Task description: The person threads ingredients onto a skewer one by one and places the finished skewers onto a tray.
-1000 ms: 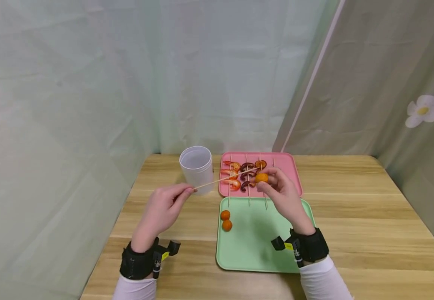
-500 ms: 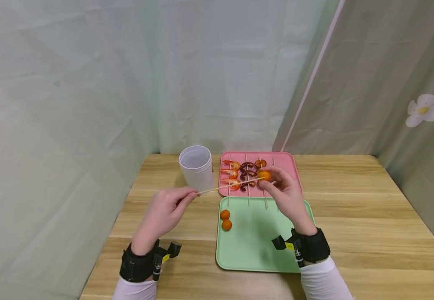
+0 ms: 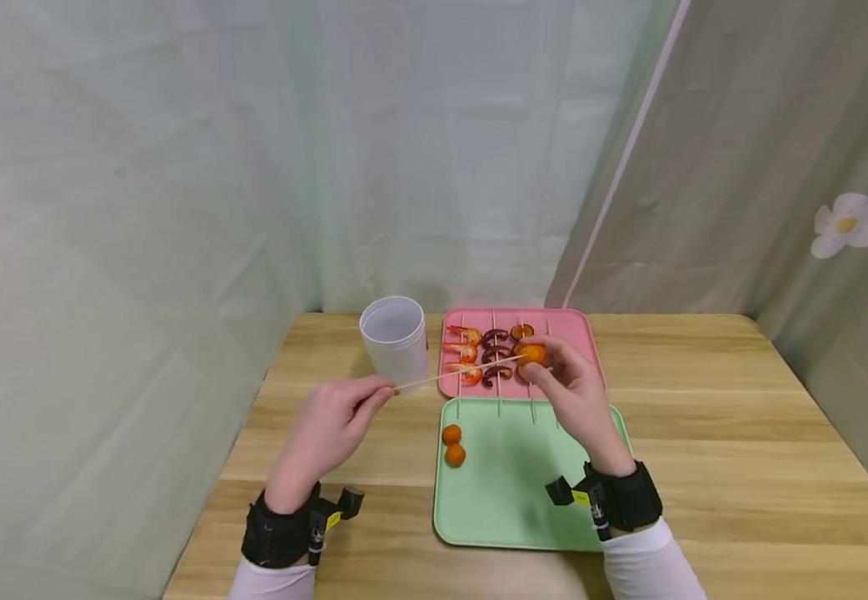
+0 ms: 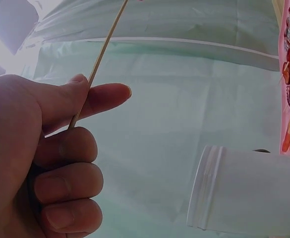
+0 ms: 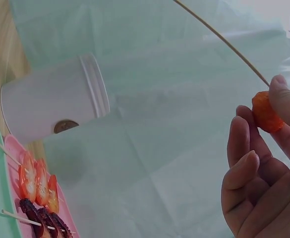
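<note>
My left hand (image 3: 336,425) pinches a thin wooden skewer (image 3: 449,372) between thumb and index finger; its other fingers are curled in the left wrist view. The skewer slants across to my right hand (image 3: 572,396), which grips a round orange food ball (image 5: 265,112) between thumb and fingers. At the ball, the skewer's far end meets its left side, partly behind my thumb in the right wrist view. Below, two more orange balls (image 3: 455,455) lie on the left of a green tray (image 3: 524,500).
Behind the green tray, a pink tray (image 3: 580,333) holds shrimp on a skewer (image 3: 470,354), dark curled pieces (image 3: 496,355) on another, and round brown slices (image 3: 521,332) on a third. A white cup (image 3: 400,358) stands left of it. Curtains (image 3: 434,150) hang behind the table.
My left hand has shifted slightly right and down, and the skewer's end has gone from above the ball to its left side. My right hand has turned the ball a little.
</note>
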`<state>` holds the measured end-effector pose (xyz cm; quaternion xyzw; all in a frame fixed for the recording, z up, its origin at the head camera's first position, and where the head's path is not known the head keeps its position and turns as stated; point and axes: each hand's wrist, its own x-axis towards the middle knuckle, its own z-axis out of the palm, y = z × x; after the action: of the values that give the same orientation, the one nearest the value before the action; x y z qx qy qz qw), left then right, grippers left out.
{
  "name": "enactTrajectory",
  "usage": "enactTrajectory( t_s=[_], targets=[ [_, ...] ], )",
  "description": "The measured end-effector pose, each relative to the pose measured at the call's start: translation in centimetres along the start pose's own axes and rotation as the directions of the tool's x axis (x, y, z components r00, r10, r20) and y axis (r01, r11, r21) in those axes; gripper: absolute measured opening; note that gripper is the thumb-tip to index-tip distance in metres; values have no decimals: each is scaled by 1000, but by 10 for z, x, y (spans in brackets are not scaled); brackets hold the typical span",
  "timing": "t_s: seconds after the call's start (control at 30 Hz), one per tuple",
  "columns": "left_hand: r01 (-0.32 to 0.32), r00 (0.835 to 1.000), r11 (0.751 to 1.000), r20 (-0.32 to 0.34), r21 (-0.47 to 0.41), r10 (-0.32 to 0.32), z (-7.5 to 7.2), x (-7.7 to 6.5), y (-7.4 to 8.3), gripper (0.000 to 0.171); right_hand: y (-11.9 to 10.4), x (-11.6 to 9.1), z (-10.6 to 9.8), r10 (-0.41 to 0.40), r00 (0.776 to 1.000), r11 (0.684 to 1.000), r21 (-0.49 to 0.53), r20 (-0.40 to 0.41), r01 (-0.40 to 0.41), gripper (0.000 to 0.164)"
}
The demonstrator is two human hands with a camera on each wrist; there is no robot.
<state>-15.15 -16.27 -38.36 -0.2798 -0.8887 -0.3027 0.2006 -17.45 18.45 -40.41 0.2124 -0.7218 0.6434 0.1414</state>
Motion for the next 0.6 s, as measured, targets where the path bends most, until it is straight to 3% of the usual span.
enactTrajectory(
  t_s=[0.3,0.6],
  targets=[
    [13,1000,1000,4,14,-13,-3,-5,1,8,0,-2,2,-11,1000,1000,-27,-5,11,30],
    [3,1000,1000,31,11,-3,0,-1,4,9,-3,-2,-1,-51,998,998,49,26,50,28]
  ],
)
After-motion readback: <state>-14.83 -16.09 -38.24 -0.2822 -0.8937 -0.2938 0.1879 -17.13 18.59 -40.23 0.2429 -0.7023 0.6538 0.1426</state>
